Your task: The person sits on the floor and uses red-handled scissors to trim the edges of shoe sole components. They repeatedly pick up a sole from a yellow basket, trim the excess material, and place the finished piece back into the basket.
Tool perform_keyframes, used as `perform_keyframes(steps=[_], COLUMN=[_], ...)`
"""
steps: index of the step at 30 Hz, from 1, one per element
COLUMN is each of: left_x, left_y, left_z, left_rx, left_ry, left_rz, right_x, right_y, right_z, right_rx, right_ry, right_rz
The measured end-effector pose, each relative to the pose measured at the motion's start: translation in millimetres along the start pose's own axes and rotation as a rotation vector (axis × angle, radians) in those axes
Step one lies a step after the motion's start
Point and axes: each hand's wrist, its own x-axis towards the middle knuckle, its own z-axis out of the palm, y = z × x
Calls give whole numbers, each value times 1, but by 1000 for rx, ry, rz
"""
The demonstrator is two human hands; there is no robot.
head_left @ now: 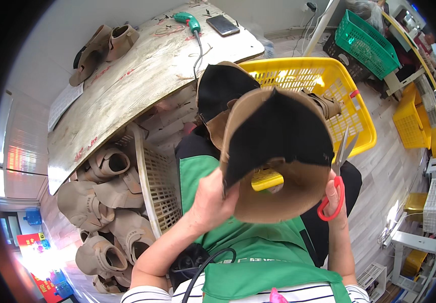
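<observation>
Left grip (215, 202) pinches the shoe upper (281, 129); beyond my right grip (332, 195), curled round scissors (340, 187), parted blades (343, 144) could nick it if twisted.

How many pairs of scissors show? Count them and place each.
1: the red-handled scissors, in the right hand, blades parted and pointing up, beside the black-and-tan shoe upper. Others may be hidden from view.

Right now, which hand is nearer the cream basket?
The left hand, gripping a black and tan piece, is right of the cream basket; the right hand, holding scissors, is farther right.
</observation>
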Motion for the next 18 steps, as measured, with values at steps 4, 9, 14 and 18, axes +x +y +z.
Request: perform_keyframes(steps=[4, 9, 14, 18], left_x=[38, 68, 71, 98], left_y=[-12, -75, -152, -113], left_z=[-21, -19, 30, -19], left_rx=[43, 75, 582, 712], left_ry=[260, 533, 79, -250], left_rz=[8, -50, -450, -490], right_x=[48, 131, 192, 195], right_y=[-26, -15, 66, 56], right_z=[47, 86, 62, 57], right_rx=[-527, -736, -1224, -1206], right_ry=[75, 92, 44, 25], right_rz=[-269, -586, -588, -493])
